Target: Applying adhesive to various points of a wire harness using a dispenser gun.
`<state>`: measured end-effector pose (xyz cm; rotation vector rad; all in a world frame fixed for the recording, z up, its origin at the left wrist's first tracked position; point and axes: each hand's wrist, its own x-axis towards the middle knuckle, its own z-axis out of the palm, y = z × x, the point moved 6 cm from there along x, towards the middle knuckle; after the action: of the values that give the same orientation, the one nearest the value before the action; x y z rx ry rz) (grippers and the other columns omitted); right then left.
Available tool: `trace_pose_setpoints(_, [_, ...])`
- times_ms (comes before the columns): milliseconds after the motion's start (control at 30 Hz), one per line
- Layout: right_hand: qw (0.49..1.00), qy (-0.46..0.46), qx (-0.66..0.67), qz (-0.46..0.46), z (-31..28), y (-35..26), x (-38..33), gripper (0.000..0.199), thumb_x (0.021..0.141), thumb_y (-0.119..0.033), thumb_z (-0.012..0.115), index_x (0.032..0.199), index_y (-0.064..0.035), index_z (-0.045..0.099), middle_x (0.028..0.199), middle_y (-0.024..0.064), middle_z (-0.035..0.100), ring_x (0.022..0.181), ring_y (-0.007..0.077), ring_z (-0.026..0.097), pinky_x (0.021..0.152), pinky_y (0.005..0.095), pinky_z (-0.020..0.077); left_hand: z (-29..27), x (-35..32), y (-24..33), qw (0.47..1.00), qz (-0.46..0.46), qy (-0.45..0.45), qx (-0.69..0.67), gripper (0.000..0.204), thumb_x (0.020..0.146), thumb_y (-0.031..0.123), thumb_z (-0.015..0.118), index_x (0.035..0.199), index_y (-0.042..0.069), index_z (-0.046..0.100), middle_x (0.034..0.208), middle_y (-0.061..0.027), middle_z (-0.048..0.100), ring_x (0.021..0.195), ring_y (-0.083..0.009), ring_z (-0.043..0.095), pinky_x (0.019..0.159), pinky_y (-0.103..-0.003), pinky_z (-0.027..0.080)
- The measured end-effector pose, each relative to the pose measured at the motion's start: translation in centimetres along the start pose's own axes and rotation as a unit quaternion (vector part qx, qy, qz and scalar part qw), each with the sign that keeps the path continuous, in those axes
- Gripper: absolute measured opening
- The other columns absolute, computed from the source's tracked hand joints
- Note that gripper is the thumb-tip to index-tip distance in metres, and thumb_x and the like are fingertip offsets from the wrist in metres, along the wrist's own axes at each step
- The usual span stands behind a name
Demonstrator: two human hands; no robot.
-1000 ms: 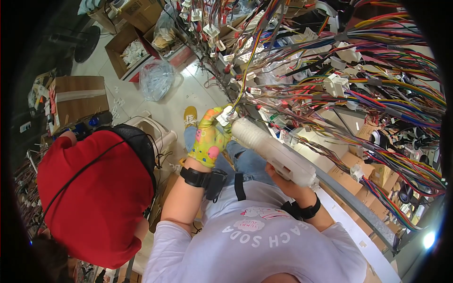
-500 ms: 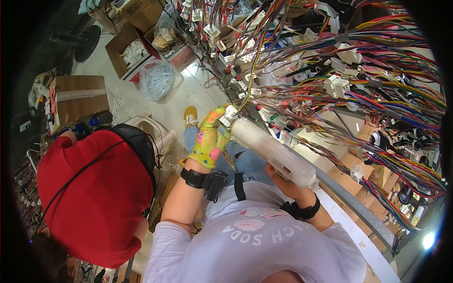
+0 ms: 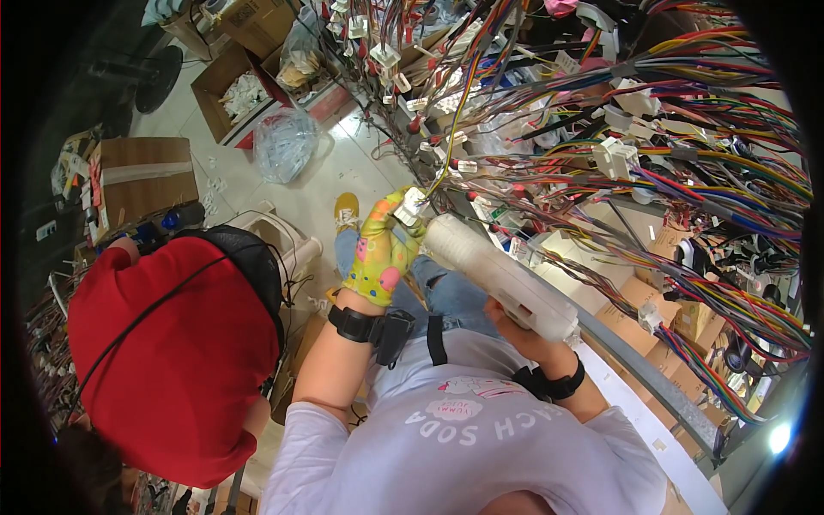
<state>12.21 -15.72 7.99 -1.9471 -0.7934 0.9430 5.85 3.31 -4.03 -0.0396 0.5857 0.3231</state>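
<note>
My left hand (image 3: 379,259), in a yellow-green glove with coloured spots, pinches a white plastic connector (image 3: 411,207) with its thumb and fingers. Yellow and dark wires (image 3: 449,159) run from the connector up into the hanging wire harnesses. My right hand (image 3: 525,342) is bare and wraps round a white hand tool (image 3: 498,273) with a thick round barrel; its exact kind cannot be told. The tool's blunt end points toward the connector, a small gap away. Most of my right fingers are hidden beneath the tool.
Bundled multicoloured wire harnesses (image 3: 704,189) with white connectors fill the right side above a grey metal rail (image 3: 644,378). A person in a red top (image 3: 172,360) is close on my left. Cardboard boxes (image 3: 146,180) and a clear plastic bag (image 3: 285,146) stand on the floor.
My left hand has shifted slightly left with the connector, tilting it a little. The tool has moved slightly right, and the gap between them is a bit wider.
</note>
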Motion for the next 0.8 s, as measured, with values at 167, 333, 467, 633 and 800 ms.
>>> trace_pose_setpoints(167, [1.0,-0.007,-0.012,-0.003,-0.2,0.2,-0.1,0.023,0.081,0.001,0.061,0.103,-0.005,0.061,0.085,0.0035,0.059,0.081,0.0155,0.056,0.076,0.0283,0.0465,-0.6,0.2,0.0,1.0,0.002,0.004,0.0,0.011,0.088,0.016,0.062,0.096,0.008,0.06,0.11,-0.0116,0.063,0.099,-0.0242,0.061,0.088,-0.04,0.05])
trace_pose_setpoints(333, [0.999,0.02,-0.027,0.014,-0.4,0.4,-0.4,0.023,0.082,0.001,0.063,0.105,-0.0046,0.061,0.087,0.0036,0.061,0.084,0.0148,0.057,0.077,0.0285,0.0475,-1.6,0.8,-0.2,0.997,-0.069,0.006,-0.025,0.021,0.086,0.022,0.06,0.097,0.004,0.062,0.102,-0.0142,0.066,0.091,-0.0264,0.064,0.083,-0.041,0.053])
trace_pose_setpoints(467, [1.0,0.011,0.011,0.025,-0.5,0.7,-0.5,0.02,0.085,0.0,0.061,0.104,-0.0047,0.061,0.089,0.0032,0.061,0.085,0.0138,0.057,0.077,0.0278,0.0472,-2.9,1.0,-0.4,0.98,-0.191,-0.007,-0.061,0.035,0.084,0.033,0.057,0.096,0.001,0.063,0.095,-0.0143,0.068,0.084,-0.0273,0.065,0.071,-0.039,0.054])
trace_pose_setpoints(633, [0.999,0.002,0.034,0.04,-0.3,1.2,-0.7,0.02,0.085,0.0,0.061,0.104,-0.0047,0.06,0.088,0.0034,0.061,0.085,0.0138,0.057,0.077,0.0273,0.0469,-1.6,1.2,-1.0,0.97,-0.235,-0.046,-0.042,0.04,0.086,0.035,0.055,0.104,0.001,0.065,0.096,-0.0148,0.068,0.081,-0.0256,0.064,0.069,-0.036,0.053])
trace_pose_setpoints(800, [1.0,-0.004,0.03,0.005,-0.5,0.3,-0.3,0.02,0.084,0.001,0.06,0.103,-0.0051,0.059,0.087,0.0036,0.06,0.082,0.0148,0.057,0.076,0.0277,0.0472,-0.4,0.8,-1.3,0.957,-0.265,-0.099,-0.069,0.041,0.087,0.036,0.052,0.105,0.001,0.065,0.102,-0.0177,0.068,0.088,-0.0307,0.065,0.074,-0.041,0.054])
